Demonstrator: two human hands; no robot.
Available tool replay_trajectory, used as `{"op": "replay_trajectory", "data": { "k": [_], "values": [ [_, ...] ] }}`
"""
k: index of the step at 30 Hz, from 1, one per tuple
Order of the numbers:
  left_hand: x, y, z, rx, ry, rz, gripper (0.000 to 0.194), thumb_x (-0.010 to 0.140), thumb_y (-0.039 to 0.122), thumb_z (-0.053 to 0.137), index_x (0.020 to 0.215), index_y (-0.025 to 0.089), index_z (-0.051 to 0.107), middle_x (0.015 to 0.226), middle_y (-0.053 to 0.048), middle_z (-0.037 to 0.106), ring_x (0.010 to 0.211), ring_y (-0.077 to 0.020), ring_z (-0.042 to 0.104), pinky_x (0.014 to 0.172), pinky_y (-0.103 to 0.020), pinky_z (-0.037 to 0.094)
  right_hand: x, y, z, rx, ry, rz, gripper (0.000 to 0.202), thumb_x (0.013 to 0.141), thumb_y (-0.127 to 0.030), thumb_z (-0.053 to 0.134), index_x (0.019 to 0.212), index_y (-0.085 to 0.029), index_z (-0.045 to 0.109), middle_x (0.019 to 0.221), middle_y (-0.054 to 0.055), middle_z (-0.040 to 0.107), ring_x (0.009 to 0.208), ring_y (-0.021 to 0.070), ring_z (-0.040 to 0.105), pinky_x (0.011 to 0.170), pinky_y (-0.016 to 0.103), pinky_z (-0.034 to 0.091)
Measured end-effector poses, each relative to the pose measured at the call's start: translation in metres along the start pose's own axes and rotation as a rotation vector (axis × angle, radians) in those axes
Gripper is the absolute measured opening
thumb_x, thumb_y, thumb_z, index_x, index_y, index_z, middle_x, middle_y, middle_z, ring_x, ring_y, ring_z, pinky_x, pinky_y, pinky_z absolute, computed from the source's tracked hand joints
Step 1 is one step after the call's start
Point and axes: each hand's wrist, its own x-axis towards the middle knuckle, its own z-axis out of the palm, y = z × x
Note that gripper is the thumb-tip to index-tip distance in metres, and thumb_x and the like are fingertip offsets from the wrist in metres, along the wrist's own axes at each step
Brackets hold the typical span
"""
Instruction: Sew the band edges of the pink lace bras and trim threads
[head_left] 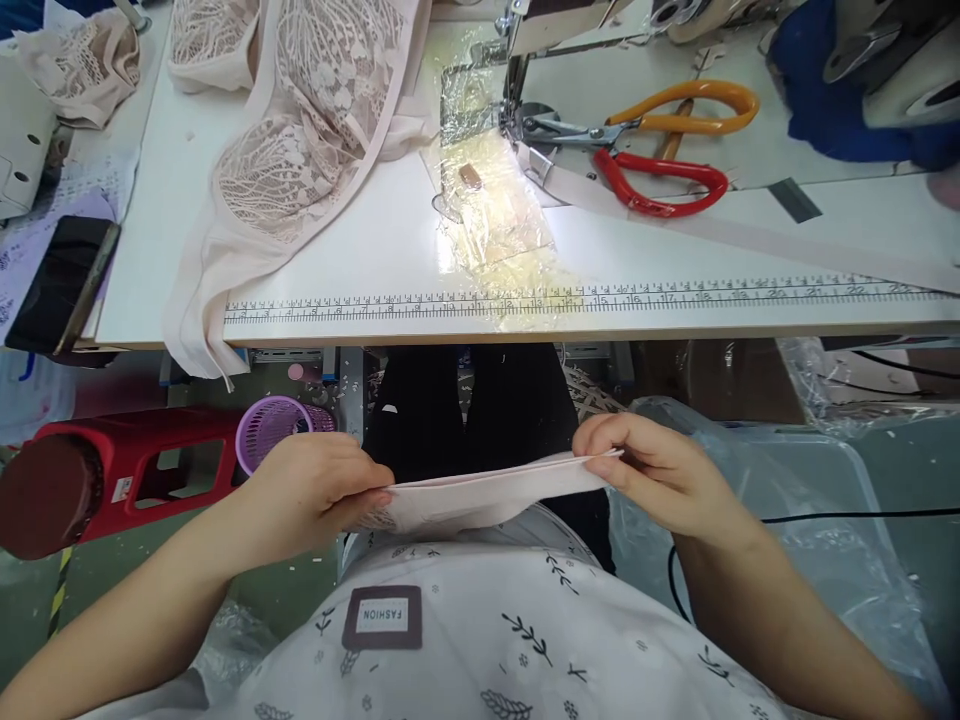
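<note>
Between my two hands a pale pink bra piece [487, 497] is stretched in front of my apron, above my lap. My left hand [322, 490] pinches its left end, where some lace shows under the fingers. The other end is pinched between the thumb and fingers of my right hand [660, 470]; the fabric looks folded, with its edges lying together. Another pale pink lace bra [300, 170] lies on the white sewing table [360, 270], one strap hanging over the front edge.
Orange-and-red-handled scissors [660, 150] lie beside the sewing machine needle area [517, 90]. A printed ruler [420, 303] runs along the table edge. A phone [60, 280] rests at left. Below are a red stool [165, 470], a purple basket [274, 430] and a clear plastic bin [810, 500].
</note>
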Motion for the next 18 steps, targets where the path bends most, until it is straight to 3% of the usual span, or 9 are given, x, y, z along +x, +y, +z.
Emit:
{"op": "replay_trajectory", "data": {
  "k": [4,8,13,18],
  "values": [
    [0.0,-0.002,0.005,-0.005,-0.012,0.014,0.032,0.096,0.03,0.038,0.086,0.019,0.066,0.075,-0.003,0.066,0.07,-0.0149,0.059,0.064,-0.026,0.043,-0.003,0.001,-0.001,-0.12,0.027,0.012,0.009,0.085,-0.028,0.061,0.087,-0.021,0.067,0.078,0.004,0.068,0.062,0.014,0.062,0.051,0.022,0.049],
    [-0.004,-0.001,0.012,-0.047,-0.036,-0.039,0.027,0.095,0.029,0.041,0.09,0.019,0.065,0.081,-0.003,0.068,0.075,-0.0164,0.061,0.067,-0.027,0.044,-0.001,-0.001,-0.007,-0.099,-0.063,-0.063,0.013,0.083,-0.021,0.064,0.092,-0.025,0.072,0.076,0.003,0.068,0.06,0.0123,0.063,0.05,0.02,0.05],
    [-0.009,-0.001,0.018,-0.122,-0.014,-0.128,0.016,0.089,0.03,0.051,0.093,0.02,0.063,0.079,-0.001,0.068,0.072,-0.016,0.062,0.062,-0.026,0.044,0.0,-0.005,-0.012,-0.09,-0.129,-0.056,0.017,0.084,-0.023,0.063,0.096,-0.027,0.074,0.075,0.003,0.067,0.058,0.0132,0.063,0.049,0.022,0.051],
    [-0.008,-0.004,0.018,-0.18,0.03,-0.063,0.017,0.091,0.027,0.05,0.086,0.019,0.063,0.074,-0.002,0.067,0.069,-0.0152,0.061,0.062,-0.026,0.044,0.002,-0.006,-0.011,-0.092,-0.133,-0.059,0.014,0.083,-0.02,0.062,0.09,-0.025,0.073,0.071,0.003,0.065,0.054,0.012,0.06,0.045,0.021,0.047]
  ]
}}
